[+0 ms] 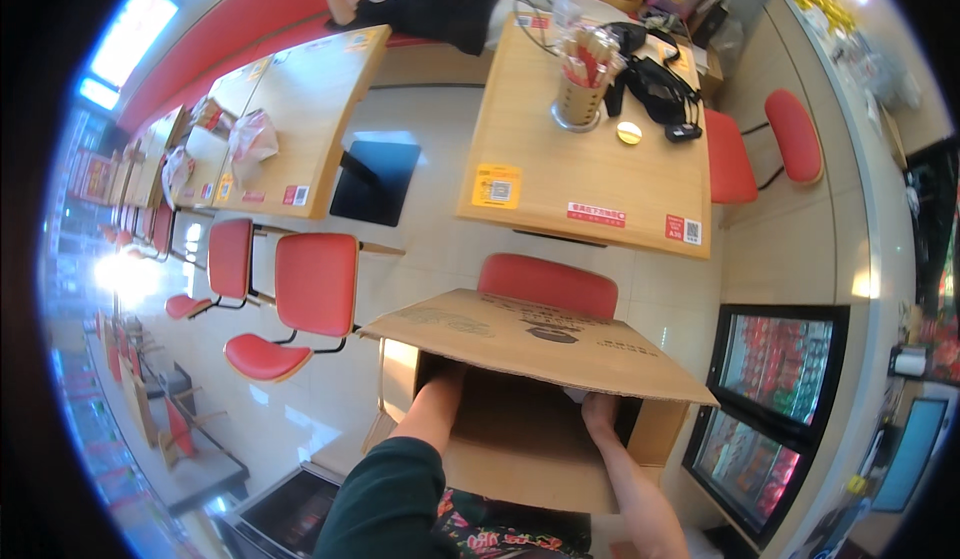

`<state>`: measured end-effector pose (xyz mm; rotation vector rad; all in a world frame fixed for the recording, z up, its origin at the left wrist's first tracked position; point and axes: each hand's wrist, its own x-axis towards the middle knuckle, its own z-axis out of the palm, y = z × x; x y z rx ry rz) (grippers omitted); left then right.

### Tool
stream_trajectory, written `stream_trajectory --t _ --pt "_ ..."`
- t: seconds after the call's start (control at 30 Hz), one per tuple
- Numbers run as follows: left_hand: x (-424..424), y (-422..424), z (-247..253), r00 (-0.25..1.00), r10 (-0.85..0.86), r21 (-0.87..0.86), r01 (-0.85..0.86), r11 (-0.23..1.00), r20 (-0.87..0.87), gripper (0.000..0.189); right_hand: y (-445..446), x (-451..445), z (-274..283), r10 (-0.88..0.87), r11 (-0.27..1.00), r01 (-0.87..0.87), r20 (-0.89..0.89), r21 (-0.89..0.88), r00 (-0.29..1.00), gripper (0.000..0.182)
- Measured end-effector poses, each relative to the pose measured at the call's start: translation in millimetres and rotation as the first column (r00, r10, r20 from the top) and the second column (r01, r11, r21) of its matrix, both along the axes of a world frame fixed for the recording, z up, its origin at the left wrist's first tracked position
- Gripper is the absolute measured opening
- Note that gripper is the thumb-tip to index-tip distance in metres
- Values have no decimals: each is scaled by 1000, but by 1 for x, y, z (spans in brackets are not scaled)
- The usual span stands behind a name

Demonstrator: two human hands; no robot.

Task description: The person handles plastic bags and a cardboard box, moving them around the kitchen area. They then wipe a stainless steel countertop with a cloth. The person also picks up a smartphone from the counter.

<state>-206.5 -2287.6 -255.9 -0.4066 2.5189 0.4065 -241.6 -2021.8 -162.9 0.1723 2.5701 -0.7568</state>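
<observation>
A large open cardboard box [525, 341] with printing on its raised flap is right before me. My left hand [450, 379] reaches into the box at its left side, under the flap; the fingers are hidden. Near the box's right inner side is my right hand [600, 410], its fingers partly covered by the flap's edge. Something whitish shows beside that hand, too little to name. The inside of the box is dark, and what lies deep in it cannot be made out.
Beyond the box stand a red chair [547, 281] and a wooden table [585, 176] with a chopstick holder [581, 101] and a black bag [660, 90]. A person [435, 7] lies on the red bench. More red chairs [316, 281] stand left; a glass-door fridge [780, 364] is at right.
</observation>
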Motion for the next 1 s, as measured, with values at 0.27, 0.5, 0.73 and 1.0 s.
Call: stream_trajectory --t 0.27,0.5,0.73,1.0 --pt "7 11 24 977 102 140 -76 987 -188 24 -3 6 -6 18 954 -101 -281 -281 959 25" --pt "45 -17 246 965 145 408 -45 912 -217 14 -21 17 203 30 849 -27 -2 -528 1000 33" --pt "132 -42 438 603 408 634 218 742 -686 4 -12 55 389 207 697 -251 -146 -672 967 34" --pt "383 -87 571 283 832 858 354 371 -477 28 -54 148 526 142 708 -475 -553 -523 821 33"
